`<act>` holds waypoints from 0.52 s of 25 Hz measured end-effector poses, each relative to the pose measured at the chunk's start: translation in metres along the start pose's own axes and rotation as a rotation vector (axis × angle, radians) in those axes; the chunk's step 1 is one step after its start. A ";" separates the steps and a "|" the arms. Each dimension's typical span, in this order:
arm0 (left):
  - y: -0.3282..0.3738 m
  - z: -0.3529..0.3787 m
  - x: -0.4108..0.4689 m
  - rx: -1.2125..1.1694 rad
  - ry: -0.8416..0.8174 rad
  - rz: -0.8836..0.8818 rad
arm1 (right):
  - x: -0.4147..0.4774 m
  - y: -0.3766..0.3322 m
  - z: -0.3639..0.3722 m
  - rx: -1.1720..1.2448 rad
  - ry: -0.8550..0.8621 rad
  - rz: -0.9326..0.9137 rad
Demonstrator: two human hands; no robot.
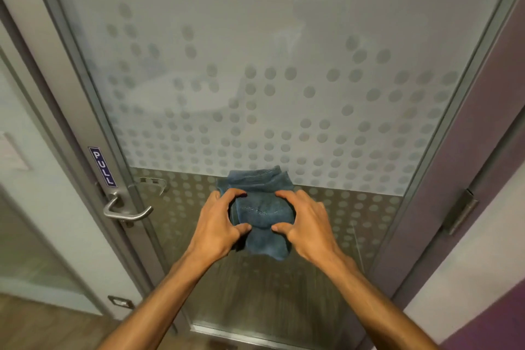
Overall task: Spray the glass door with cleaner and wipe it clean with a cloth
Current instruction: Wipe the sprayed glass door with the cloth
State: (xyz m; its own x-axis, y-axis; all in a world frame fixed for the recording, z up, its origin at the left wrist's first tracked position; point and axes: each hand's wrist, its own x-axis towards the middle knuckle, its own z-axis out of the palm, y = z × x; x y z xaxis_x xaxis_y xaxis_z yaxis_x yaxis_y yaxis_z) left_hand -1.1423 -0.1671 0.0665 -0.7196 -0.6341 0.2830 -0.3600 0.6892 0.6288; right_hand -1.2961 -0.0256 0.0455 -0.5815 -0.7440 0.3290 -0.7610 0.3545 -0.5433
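Observation:
A tall glass door (255,51) fills the view, frosted with a pattern of dots above and clear with dots below. A folded blue cloth (257,209) is pressed against the glass just under the edge of the frosted band. My left hand (218,221) grips the cloth's left side with thumb and fingers curled around it. My right hand (305,221) grips its right side the same way. No spray bottle is in view.
A metal lever handle (125,212) sits on the door's left frame below a blue PULL sticker (102,167). A hinge (460,214) is on the right frame, beside a purple wall (488,329). Wooden floor (42,327) shows at lower left.

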 end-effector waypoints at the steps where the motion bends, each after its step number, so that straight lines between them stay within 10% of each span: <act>1: 0.000 0.003 -0.004 0.010 0.038 0.010 | 0.000 0.001 -0.001 -0.066 0.040 -0.053; 13: -0.030 -0.025 -0.046 0.416 0.188 0.337 | 0.000 -0.022 0.003 -0.163 0.071 -0.684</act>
State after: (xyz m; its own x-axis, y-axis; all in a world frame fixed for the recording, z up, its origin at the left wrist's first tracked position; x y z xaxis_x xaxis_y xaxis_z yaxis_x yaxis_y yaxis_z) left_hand -1.0833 -0.1672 0.0523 -0.7306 -0.3803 0.5671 -0.3596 0.9203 0.1539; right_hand -1.2789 -0.0352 0.0546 0.0296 -0.7933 0.6081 -0.9925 -0.0954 -0.0761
